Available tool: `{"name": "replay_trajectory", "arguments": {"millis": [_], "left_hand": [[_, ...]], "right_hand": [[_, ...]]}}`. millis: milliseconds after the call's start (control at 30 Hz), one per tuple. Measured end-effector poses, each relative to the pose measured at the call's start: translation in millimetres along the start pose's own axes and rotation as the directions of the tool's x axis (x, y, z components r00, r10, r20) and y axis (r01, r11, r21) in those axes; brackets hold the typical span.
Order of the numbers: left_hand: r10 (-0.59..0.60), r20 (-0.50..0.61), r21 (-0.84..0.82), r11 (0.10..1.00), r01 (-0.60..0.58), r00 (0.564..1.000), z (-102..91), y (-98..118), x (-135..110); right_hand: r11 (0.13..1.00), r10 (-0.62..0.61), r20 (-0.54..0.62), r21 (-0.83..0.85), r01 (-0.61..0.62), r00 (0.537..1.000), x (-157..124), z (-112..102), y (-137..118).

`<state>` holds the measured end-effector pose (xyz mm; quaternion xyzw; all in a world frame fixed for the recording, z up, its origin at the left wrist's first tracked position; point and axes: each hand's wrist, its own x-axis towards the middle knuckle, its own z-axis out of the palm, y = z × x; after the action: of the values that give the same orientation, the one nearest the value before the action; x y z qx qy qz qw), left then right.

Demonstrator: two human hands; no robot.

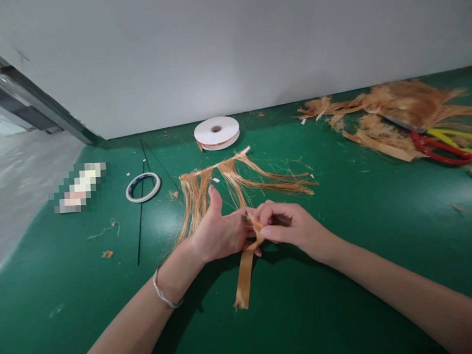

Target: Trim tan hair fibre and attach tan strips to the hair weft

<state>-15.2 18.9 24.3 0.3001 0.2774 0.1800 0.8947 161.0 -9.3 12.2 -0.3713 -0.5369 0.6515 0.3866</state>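
A strip of tan ribbon hangs down from between my hands, with its frayed lower end near the table. My right hand pinches the ribbon's upper part between thumb and fingers. Opposite it, my left hand has its thumb raised and its fingers stretched behind the ribbon; the fingertips are partly hidden. Just beyond my hands lies a tan fringe, its loose threads hanging from a narrow strip. Some threads run under my left hand.
A white ribbon spool lies by the wall. To the left are a tape roll, thin black rods and a blurred-out item. Tan scraps, red-handled scissors and a yellow-handled tool lie at right on the green table.
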Motion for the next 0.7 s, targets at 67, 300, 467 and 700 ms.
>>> {"name": "replay_trajectory", "arguments": {"millis": [67,300,467,700], "left_hand": [[0.032,0.024,-0.016,0.999,-0.031,0.999,-4.5,4,-1],[0.324,-0.231,-0.022,0.941,-0.337,0.918,-12.7,22,-5],[0.385,-0.296,0.16,0.922,-0.352,0.874,-8.1,15,-1],[0.727,-0.368,0.727,0.614,-0.309,0.58,8.3,-10,-1]], "right_hand": [[0.989,0.026,-0.005,0.146,-0.025,1.0,2,-13,1],[0.972,0.066,-0.056,0.228,-0.051,0.996,9,-35,6],[0.997,-0.027,-0.09,0.071,0.034,0.996,9,-30,13],[0.971,0.116,-0.285,0.232,-0.049,0.952,9,-19,13]]}}
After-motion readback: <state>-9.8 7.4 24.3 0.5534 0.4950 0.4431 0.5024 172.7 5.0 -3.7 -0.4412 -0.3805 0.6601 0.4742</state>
